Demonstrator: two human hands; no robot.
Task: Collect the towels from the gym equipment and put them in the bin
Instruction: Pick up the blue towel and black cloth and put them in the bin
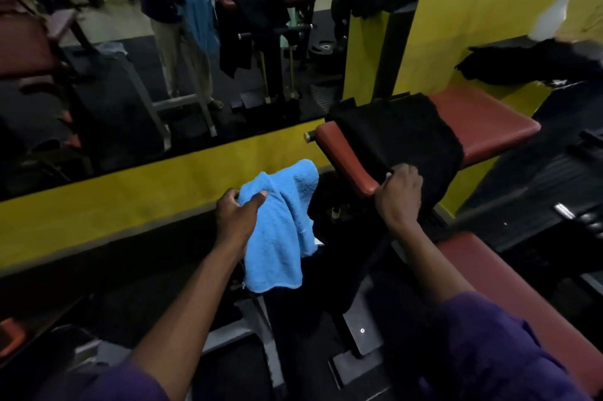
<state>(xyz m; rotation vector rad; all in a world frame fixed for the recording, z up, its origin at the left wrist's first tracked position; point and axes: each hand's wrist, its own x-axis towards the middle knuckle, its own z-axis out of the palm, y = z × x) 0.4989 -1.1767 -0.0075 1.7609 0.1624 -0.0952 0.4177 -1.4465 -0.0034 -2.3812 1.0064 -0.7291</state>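
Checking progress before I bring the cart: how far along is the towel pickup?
One blue towel is collected, held in the left hand. The right hand is gripping the black towel draped over the red pad. Another dark cloth lies on the ledge beyond. No bin is visible yet.

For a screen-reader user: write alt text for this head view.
A person's left hand holds a blue towel while the right hand grips a black towel draped over a red padded gym bench, beside a wall mirror.
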